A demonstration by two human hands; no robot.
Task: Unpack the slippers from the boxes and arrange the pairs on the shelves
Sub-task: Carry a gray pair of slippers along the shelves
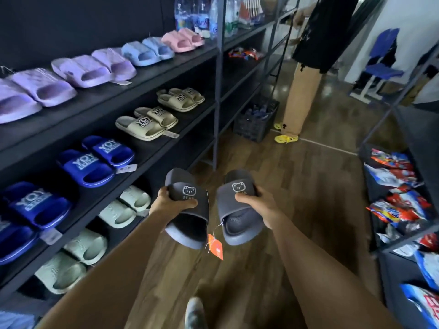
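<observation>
I hold a pair of dark grey slippers with a bear logo over the wooden floor. My left hand (169,200) grips the left slipper (187,210) by its strap. My right hand (259,205) grips the right slipper (240,210) the same way. An orange tag (215,249) dangles between them. The black shelf unit (152,74) on my left carries pairs in rows: purple, light blue and pink slippers (183,40) on top, royal blue (95,160) and beige (147,123) pairs in the middle, pale green pairs (123,210) below.
Another person (306,67) stands ahead by a second shelf unit with water bottles (197,15). A dark crate (256,119) of bottles sits on the floor. Snack bags (399,186) fill a rack at right. A blue chair (382,65) stands at the far right.
</observation>
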